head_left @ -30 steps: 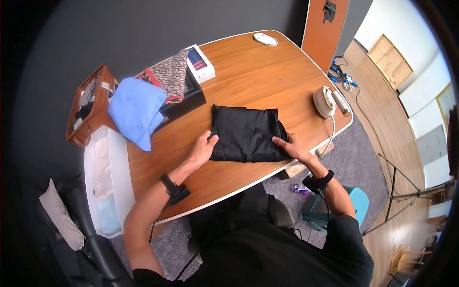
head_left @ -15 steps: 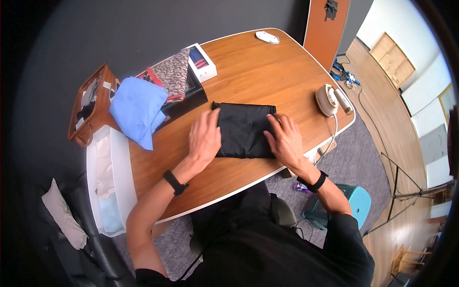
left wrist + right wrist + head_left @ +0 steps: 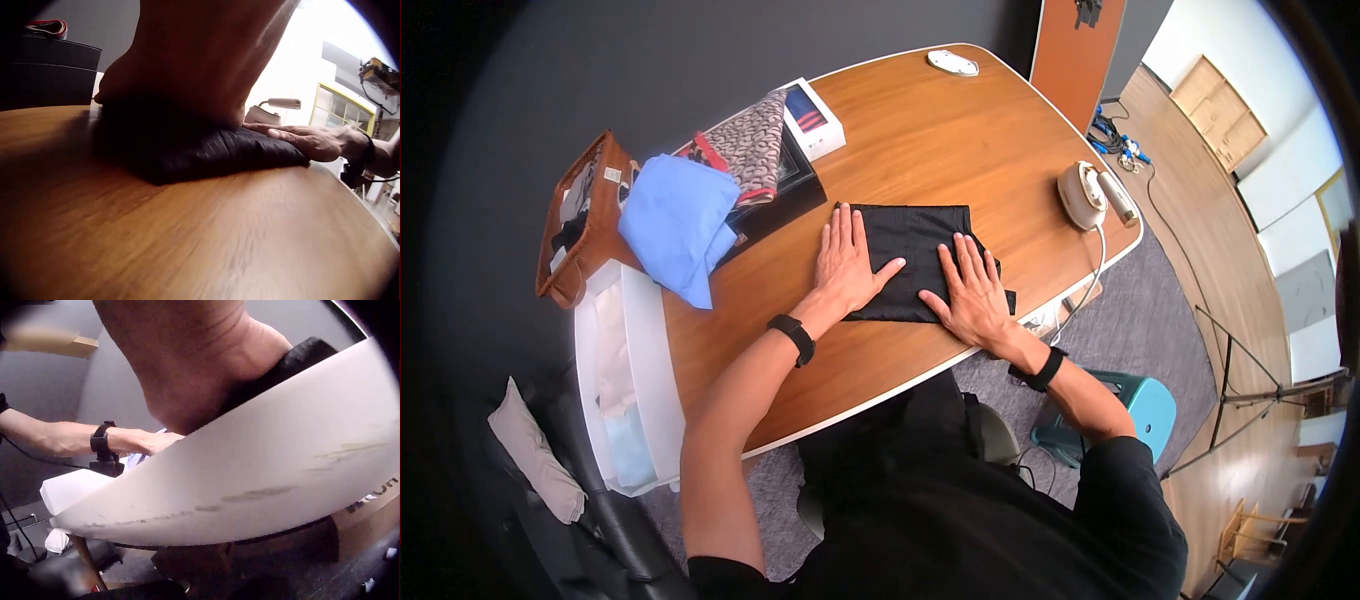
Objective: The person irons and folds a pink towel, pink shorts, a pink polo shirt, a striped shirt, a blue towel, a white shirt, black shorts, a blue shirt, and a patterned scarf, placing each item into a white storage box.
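Note:
A folded black garment with fine stripes lies flat on the wooden table in front of me. My left hand rests palm down over its left side, fingers straight and thumb spread inward. Over the lower right part lies my right hand, also flat, with its fingers spread. A loose fold pokes out past the right hand. In the left wrist view the garment is a low stack pressed under the palms. From the right wrist, only a dark edge of the garment shows beyond the hand.
A blue folded cloth and a patterned scarf lie on a black box at left. Beside them stand a brown basket, a white bin and a white box. A corded handheld steamer stands at right.
Both hands let go of the garment's side edges, lifted over it, then came down flat on top. The garment's right side now shows a loose fold sticking out.

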Motion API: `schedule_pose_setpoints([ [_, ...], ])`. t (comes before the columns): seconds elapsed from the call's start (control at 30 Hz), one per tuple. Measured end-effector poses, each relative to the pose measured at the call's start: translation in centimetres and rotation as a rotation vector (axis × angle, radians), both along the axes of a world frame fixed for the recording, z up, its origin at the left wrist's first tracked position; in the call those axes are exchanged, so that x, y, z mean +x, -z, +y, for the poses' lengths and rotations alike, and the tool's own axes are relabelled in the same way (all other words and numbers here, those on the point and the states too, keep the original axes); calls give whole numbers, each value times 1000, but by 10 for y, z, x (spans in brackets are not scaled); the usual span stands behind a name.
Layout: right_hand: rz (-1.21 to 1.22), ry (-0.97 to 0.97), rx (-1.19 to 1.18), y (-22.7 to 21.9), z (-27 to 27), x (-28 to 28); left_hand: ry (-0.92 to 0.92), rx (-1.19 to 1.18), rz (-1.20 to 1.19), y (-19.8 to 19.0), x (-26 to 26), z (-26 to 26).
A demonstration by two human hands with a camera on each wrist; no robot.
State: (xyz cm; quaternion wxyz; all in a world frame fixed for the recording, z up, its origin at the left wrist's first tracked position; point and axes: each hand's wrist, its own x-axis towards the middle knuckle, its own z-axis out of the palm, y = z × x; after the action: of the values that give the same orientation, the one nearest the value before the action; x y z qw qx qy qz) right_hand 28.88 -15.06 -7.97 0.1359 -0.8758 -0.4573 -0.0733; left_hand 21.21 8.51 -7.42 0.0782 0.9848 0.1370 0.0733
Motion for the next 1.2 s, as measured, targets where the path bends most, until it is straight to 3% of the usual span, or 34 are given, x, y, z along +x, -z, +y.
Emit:
schedule_pose_setpoints([
  [0.13,24,57,-57,-6,-28,-5,42,-12,10,3,2,2],
  [0.23,96,55,-128,-44,-54,0,138,8,8,1,13,4],
  [0.3,9,130,145,-72,-74,27,245,53,-44,8,26,8],
  [0.33,-290,114,200,-82,-87,55,317,102,-26,1,34,11],
  [0.4,-462,328,140,-110,-104,102,456,206,5,-16,52,12],
  [0.47,-558,453,65,-111,-127,156,481,243,-185,-22,55,-4],
  [0.53,-150,618,-93,-126,-130,184,484,220,-260,-38,40,-37],
  [0.6,116,590,-96,-117,-138,221,530,78,-312,-38,11,-62],
  [0.63,456,606,27,-127,-136,225,553,43,-256,-34,-3,-70],
  [0.73,512,539,152,-118,-142,238,532,-71,-147,-25,-37,-91],
  [0.8,440,543,225,-129,-132,204,530,-64,-96,-19,-47,-93],
  [0.9,204,379,203,-131,-124,172,546,-24,-75,-10,-48,-92],
  [1.1,242,58,155,-164,-78,67,586,-4,-94,-1,-30,-90],
  [1.2,196,-99,173,-147,-60,50,546,235,-138,-13,-39,-98],
])
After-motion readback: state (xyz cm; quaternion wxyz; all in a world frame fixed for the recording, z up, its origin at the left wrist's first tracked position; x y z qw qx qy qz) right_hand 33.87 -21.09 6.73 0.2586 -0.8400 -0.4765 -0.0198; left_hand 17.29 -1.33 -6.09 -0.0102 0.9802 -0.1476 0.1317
